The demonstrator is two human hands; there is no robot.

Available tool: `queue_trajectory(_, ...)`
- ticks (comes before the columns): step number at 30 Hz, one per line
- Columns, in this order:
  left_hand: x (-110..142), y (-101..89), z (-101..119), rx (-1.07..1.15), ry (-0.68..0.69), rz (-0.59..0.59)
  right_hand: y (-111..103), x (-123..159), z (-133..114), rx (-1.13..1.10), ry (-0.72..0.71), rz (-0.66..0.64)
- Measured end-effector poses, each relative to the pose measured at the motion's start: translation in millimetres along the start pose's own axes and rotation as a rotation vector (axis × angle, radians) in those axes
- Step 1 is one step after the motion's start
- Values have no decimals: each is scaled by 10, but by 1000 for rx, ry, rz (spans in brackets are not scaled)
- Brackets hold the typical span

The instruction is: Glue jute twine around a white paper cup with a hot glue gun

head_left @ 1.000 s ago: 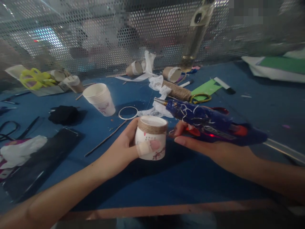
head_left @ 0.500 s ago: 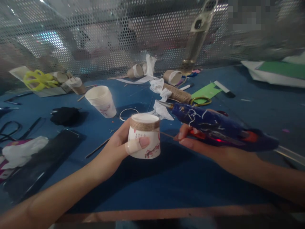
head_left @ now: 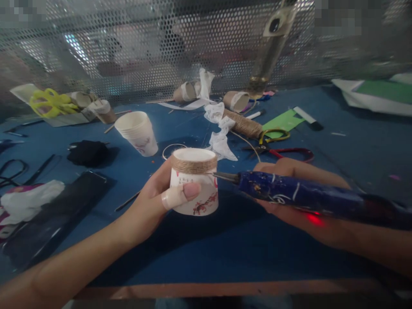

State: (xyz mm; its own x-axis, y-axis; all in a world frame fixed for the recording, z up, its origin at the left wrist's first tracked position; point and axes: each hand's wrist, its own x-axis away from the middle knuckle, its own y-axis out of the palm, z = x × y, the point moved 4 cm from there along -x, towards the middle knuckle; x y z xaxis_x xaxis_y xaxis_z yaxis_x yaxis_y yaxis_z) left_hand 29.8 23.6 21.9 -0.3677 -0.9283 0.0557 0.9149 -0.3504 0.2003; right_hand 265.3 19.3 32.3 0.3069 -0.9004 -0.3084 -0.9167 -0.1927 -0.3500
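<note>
My left hand (head_left: 161, 186), a bandage round its thumb, grips a white paper cup (head_left: 207, 195) printed with a red blossom branch. Brown twine (head_left: 195, 165) is wound in rows round the cup's upper end. My right hand (head_left: 289, 206) is closed on a blue glue gun (head_left: 289, 189), whose red light glows. Its metal nozzle is at the cup's right side, just under the twine; whether it touches cannot be made out. A strand of twine runs from behind my right fingers towards the twine spool (head_left: 244, 123).
Stacked paper cups (head_left: 137, 132) lean at the left. Scissors with red and yellow handles (head_left: 291, 153) lie behind my right hand, near white lace (head_left: 220, 137) and green paper (head_left: 283, 122). A black pouch (head_left: 58, 214) lies left. A perforated metal screen (head_left: 135, 56) stands behind.
The cup has moved left with my left hand. The glue gun has swung lower, bringing its nozzle from above to the cup's side beneath the twine. The red-handled scissors have come into fuller view.
</note>
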Motion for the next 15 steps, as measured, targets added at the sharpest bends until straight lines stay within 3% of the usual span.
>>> queue_trajectory(6, 18, 3, -18, -2, 33, 8, -44, 40, 25, 109, 91, 59)
queue_trajectory(9, 12, -35, -63, -6, 36, -11, -40, 13, 43, 27, -5, -23)
queue_trajectory(12, -2, -70, -76, 1, 130, -72, -51, -7, 92, 10, -102, -111)
queue_trajectory(15, -18, -108, -109, -8, 137, -100, -82, -3, 136, 39, -111, -97)
